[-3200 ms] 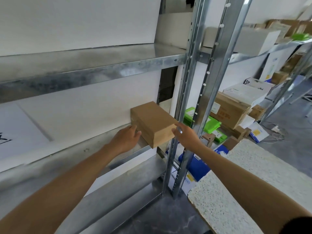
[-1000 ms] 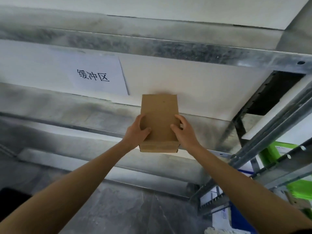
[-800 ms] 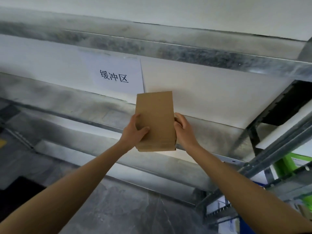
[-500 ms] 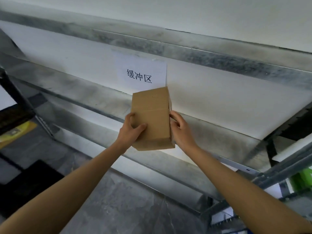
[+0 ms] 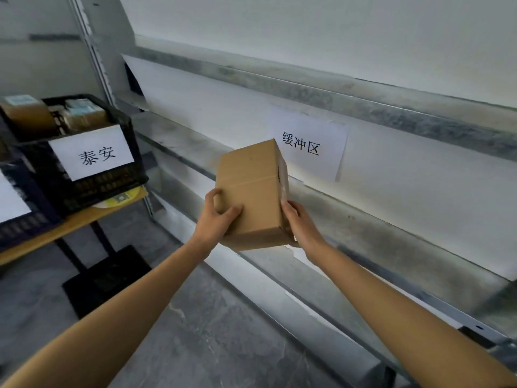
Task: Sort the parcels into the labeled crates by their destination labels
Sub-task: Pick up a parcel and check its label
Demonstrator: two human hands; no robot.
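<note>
A plain brown cardboard parcel (image 5: 253, 191) is held in the air in front of the metal shelf, tilted with its long side up. My left hand (image 5: 216, 217) grips its left face and my right hand (image 5: 298, 222) grips its right side near the lower corner. A black plastic crate (image 5: 95, 180) with a white paper label reading 泰安 stands at the left on a wooden table; several brown parcels lie inside it. A second dark crate (image 5: 25, 217) with a white label sits at the far left, cut off by the frame edge.
A galvanised metal shelf (image 5: 363, 233) runs along the right, with a white paper sign (image 5: 307, 147) reading 缓冲区 on the wall behind it. The wooden table (image 5: 70, 222) has black legs. A black mat (image 5: 103, 278) lies on the grey floor beneath.
Both hands have lifted the parcel off the shelf and carried it leftward. The view has swung left, bringing the labelled crates on the table into sight.
</note>
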